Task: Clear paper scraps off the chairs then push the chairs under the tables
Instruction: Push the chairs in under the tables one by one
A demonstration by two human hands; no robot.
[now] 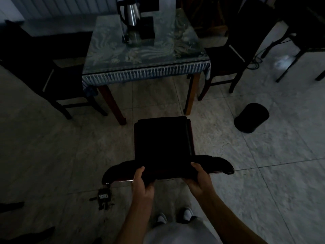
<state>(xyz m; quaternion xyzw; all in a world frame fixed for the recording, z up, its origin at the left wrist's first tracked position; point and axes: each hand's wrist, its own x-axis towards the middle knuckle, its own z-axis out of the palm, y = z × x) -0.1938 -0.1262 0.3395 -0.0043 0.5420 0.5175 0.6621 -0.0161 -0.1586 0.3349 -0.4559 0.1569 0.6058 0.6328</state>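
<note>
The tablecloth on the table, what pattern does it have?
The tablecloth shows a swirling blue-green pattern with a striped fringe edge, seen in the head view.

Table (146, 50) sits at the far middle with a kettle (131, 12) on it, a chair either side: left (58, 74), right (226, 62). Nearest chair (161, 143) is just in front of it, bin (251, 118) to its right.

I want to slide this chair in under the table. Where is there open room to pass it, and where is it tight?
Bare tile floor lies open between the cloth-covered table's two near wooden legs, straight ahead of the dark wooden chair. It is tighter right, by the fallen black bin, and behind left, by the small black device.
</note>
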